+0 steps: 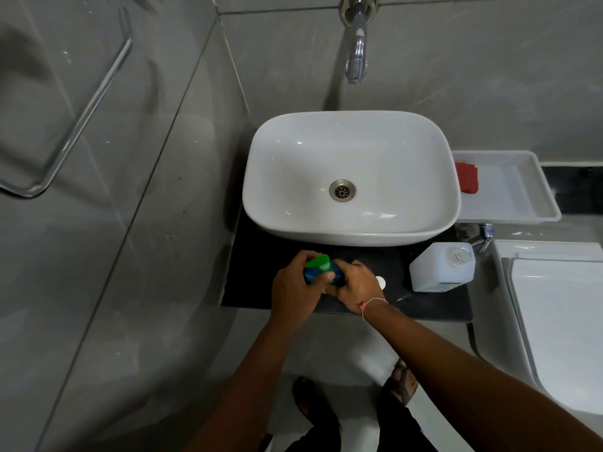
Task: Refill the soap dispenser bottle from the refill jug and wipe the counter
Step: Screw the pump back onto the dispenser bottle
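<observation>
A blue soap dispenser bottle (314, 274) with a green pump top (318, 261) stands on the black counter (434, 305) in front of the basin. My left hand (295, 287) is wrapped around the bottle and pump from the left. From the right, my right hand (355, 285) grips the same bottle low down. The white refill jug (440, 269) stands to the right on the counter with its mouth uncapped. A small white cap (380, 282) lies beside my right wrist. A red cloth (468, 177) lies in a white tray (522, 210).
A white basin (350, 151) fills the counter's back, under a chrome wall tap (357, 53). A white toilet (554, 321) stands at the right, with a small chrome valve (486, 233) above it. A glass panel with a bar handle (75, 115) is at the left.
</observation>
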The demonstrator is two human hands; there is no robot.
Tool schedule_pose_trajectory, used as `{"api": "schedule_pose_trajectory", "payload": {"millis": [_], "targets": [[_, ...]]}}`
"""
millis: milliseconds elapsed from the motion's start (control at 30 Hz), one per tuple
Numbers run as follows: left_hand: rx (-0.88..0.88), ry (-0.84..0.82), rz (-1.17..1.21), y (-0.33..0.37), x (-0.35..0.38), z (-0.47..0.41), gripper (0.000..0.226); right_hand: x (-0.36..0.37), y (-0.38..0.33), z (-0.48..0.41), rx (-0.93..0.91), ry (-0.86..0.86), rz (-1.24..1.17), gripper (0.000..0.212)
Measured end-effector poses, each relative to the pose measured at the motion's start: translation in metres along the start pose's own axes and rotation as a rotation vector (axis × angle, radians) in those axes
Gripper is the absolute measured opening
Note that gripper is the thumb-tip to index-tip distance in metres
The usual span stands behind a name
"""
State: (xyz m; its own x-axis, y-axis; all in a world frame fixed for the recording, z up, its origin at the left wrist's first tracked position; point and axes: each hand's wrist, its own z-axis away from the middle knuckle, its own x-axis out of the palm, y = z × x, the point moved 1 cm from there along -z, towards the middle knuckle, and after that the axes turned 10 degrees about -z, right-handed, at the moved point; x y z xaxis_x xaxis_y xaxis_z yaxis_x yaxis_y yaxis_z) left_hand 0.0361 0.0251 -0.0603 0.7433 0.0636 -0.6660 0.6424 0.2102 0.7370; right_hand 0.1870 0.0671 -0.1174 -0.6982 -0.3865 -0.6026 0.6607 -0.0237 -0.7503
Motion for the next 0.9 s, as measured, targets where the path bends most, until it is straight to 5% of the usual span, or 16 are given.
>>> {"api": "schedule_pose_trajectory", "payload": {"millis": [300,500,700,900], "targets": [[-0.022,-0.066,0.013,0.003,-0.003,0.002,0.062,0.0,-0.001,0.0,-0.017,0.02,-0.006,0.05],[-0.021,0.025,-0.024,0.008,0.0,-0.002,0.032,-0.001,-0.001,-0.003,-0.001,-0.006,0.029,0.056],[0.003,-0.039,-0.041,0.01,-0.008,-0.002,0.05,0.001,0.001,-0.003,0.002,0.008,0.021,0.054],[-0.13,0.251,-0.129,0.034,-0.02,0.008,0.073,0.0,0.0,-0.002,0.009,0.007,0.033,0.059]]}}
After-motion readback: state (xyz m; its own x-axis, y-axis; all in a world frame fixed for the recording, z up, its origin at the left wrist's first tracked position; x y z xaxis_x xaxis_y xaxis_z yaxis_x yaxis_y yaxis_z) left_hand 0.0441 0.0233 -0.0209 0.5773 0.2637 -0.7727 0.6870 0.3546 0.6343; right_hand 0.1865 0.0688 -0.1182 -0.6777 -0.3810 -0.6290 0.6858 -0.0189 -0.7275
